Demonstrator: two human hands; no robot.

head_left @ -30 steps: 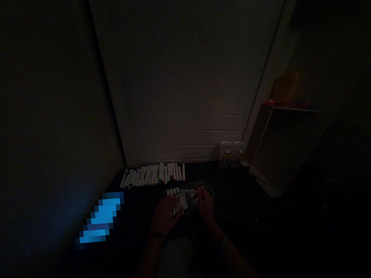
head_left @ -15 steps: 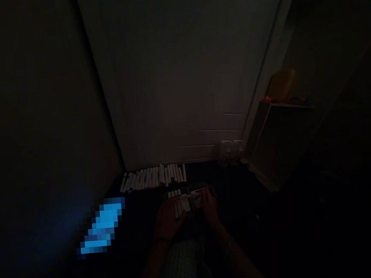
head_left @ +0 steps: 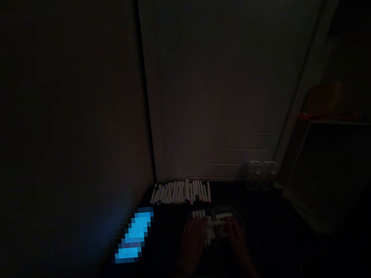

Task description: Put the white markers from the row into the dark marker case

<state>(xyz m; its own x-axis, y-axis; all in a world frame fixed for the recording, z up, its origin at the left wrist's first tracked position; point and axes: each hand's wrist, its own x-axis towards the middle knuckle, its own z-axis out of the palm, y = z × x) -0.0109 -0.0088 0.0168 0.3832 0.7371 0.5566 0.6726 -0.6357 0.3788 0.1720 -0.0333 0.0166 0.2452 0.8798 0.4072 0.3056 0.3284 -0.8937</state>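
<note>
In the dim head view, a white marker (head_left: 216,224) lies crosswise between my two hands, above a clear plastic case (head_left: 228,207). My right hand (head_left: 237,237) grips its right end with closed fingers. The fingertips of my left hand (head_left: 193,241) close on its left end; the thumb is hard to see. Several white markers (head_left: 198,214) stand side by side in the case's left part, partly covered by my left hand. A pale flat piece (head_left: 224,217) is in the right part. Darkness hides the case's near edge.
A row of several white markers (head_left: 180,192) lies at the back against a pale panel (head_left: 216,89). Two clear containers (head_left: 257,174) stand at the back right. A glowing blurred blue screen (head_left: 135,235) lies left. A shelf-like box (head_left: 332,122) with an orange object (head_left: 323,98) rises at right.
My view has turned left and up, so the scene sits farther right and lower. The marker is now level between both hands, and my left fingertips have come to its left end.
</note>
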